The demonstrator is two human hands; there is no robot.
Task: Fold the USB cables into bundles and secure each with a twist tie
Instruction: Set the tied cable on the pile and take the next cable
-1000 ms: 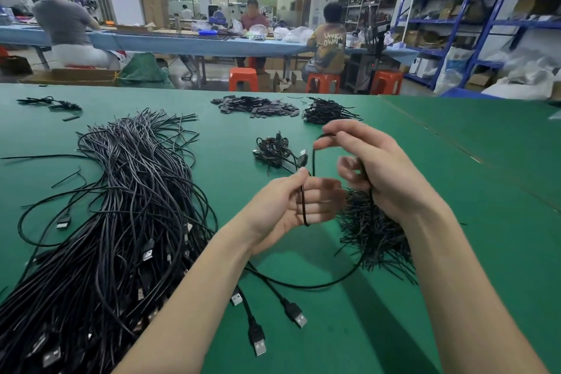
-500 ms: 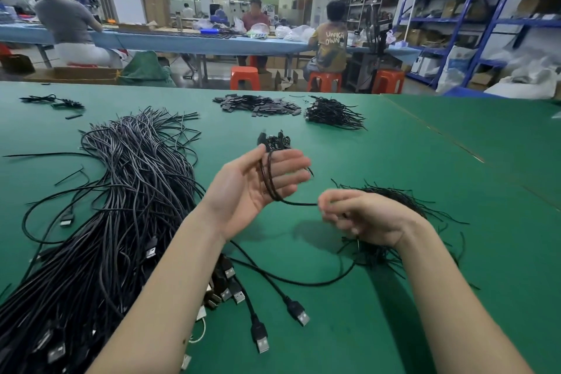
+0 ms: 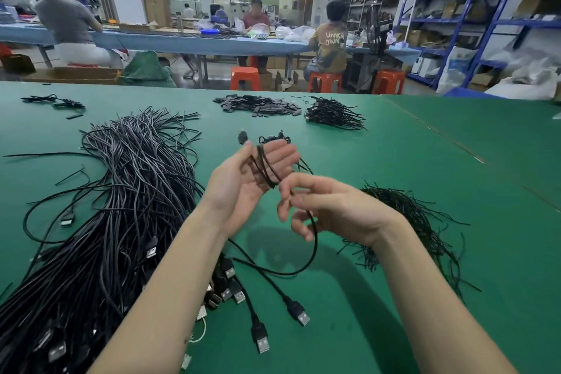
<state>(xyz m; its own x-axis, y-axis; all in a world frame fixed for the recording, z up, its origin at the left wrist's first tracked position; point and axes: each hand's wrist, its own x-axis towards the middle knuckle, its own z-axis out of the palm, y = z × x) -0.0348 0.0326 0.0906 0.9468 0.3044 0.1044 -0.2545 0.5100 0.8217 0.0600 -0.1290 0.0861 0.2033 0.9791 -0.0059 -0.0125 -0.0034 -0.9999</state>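
USB cables (image 3: 100, 222) lay in a big black heap along the left edge of the green tabletop (image 3: 455, 191), plugs toward the near edge. We saw a smaller pile of twist ties (image 3: 419, 228) toward the right side, partly behind our right forearm. Above the middle of the tabletop our left hand (image 3: 243, 188) was raised palm-up with fingers fairly straight, several loops of one cable (image 3: 314, 249) wound around them. Our right hand (image 3: 328, 209), just beside it, pinched that cable's trailing length, whose plug (image 3: 299, 313) rested near the near edge.
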